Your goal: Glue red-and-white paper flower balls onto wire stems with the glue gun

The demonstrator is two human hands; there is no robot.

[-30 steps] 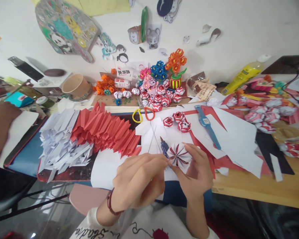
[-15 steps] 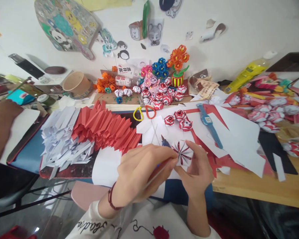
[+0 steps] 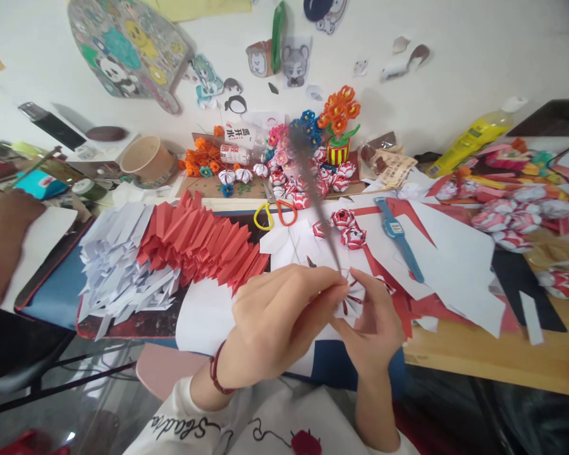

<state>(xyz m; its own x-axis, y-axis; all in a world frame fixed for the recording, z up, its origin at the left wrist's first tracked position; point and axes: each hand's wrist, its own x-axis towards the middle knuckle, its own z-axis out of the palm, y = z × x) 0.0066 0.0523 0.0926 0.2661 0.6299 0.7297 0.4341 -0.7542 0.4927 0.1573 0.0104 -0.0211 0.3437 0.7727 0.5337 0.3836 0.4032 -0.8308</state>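
My right hand [image 3: 374, 322] is closed round a folded white-and-red paper flower [image 3: 353, 303], its pleated underside facing up. My left hand [image 3: 289, 316], with a dark bracelet at the wrist, pinches a long thin stick [image 3: 321, 221] whose upper part is smeared by motion. The stick's lower end is between the fingertips, right at the flower. Whether it touches the paper I cannot make out. Just beyond my fingers lie finished red-and-white paper flowers [image 3: 353, 237] and a dark pointed tip [image 3: 310, 260], mostly hidden by my left hand.
Piles of folded red paper [image 3: 203, 246] and white paper [image 3: 118, 253] lie to the left. Scissors [image 3: 275, 215] and a blue watch [image 3: 398, 237] lie beyond. Crafted flowers [image 3: 303, 183] stand by the wall. Another person's hand [image 3: 14, 212] rests at far left.
The stick in my left hand has swung from pointing down toward my wrist to pointing up and away. My left fingertips have moved slightly right, over the flower.
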